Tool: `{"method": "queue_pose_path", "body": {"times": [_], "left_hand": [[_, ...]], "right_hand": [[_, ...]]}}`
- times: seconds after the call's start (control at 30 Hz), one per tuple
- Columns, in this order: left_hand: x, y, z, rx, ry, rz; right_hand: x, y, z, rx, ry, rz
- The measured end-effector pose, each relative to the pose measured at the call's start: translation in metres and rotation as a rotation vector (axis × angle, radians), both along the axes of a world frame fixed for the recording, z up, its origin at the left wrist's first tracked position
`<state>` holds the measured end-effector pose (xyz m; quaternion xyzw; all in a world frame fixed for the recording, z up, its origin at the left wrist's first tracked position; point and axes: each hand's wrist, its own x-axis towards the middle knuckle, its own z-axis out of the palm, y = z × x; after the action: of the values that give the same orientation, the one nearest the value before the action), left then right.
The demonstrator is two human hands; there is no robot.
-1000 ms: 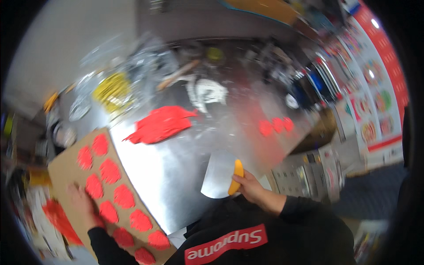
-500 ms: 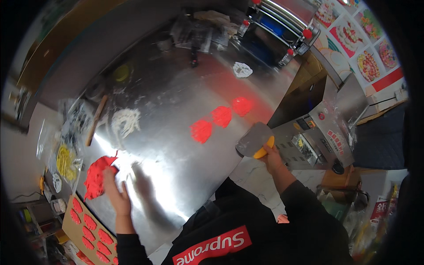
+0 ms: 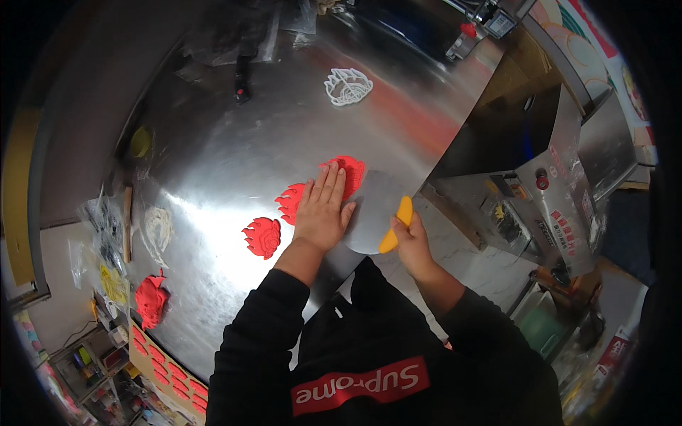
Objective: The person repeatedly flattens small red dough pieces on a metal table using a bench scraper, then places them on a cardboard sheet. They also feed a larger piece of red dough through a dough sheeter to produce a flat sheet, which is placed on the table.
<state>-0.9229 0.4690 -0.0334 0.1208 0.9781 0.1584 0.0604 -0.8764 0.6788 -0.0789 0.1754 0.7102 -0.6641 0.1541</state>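
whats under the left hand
The left hand lies flat on red shapes on the steel table. Their edges show at its fingertips and side; the covered parts cannot be seen.

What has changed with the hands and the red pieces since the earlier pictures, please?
The left hand left the cardboard tray and came across to lie flat on the red shapes on the steel table. The right hand kept its hold on the yellow-handled scraper, now beside that hand.
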Motion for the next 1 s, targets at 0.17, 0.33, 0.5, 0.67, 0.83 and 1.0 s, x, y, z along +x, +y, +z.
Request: {"method": "queue_pose_path", "body": {"times": [0.17, 0.33, 0.5, 0.67, 0.83, 1.0], "left_hand": [[-0.008, 0.000, -0.014, -0.092, -0.027, -0.066], [-0.007, 0.002, -0.015, -0.081, -0.033, -0.047], [-0.008, 0.004, -0.013, -0.058, -0.086, -0.028], [-0.007, 0.013, -0.002, 0.035, -0.171, 0.036], [-0.007, 0.008, 0.039, 0.210, -0.064, 0.147], [-0.002, -0.031, 0.091, 1.287, -0.029, 0.739]], "right_hand": [[-0.007, -0.016, 0.009, -0.046, -0.029, -0.065], [-0.020, -0.019, 0.012, 0.027, -0.197, -0.088], [-0.035, -0.028, 0.011, -0.030, -0.075, 0.033], [-0.043, -0.030, 0.030, -0.129, 0.069, 0.106], [-0.049, -0.025, 0.075, -0.251, 0.219, 0.115], [-0.061, -0.003, 0.120, -0.352, 0.143, 0.287]]}}
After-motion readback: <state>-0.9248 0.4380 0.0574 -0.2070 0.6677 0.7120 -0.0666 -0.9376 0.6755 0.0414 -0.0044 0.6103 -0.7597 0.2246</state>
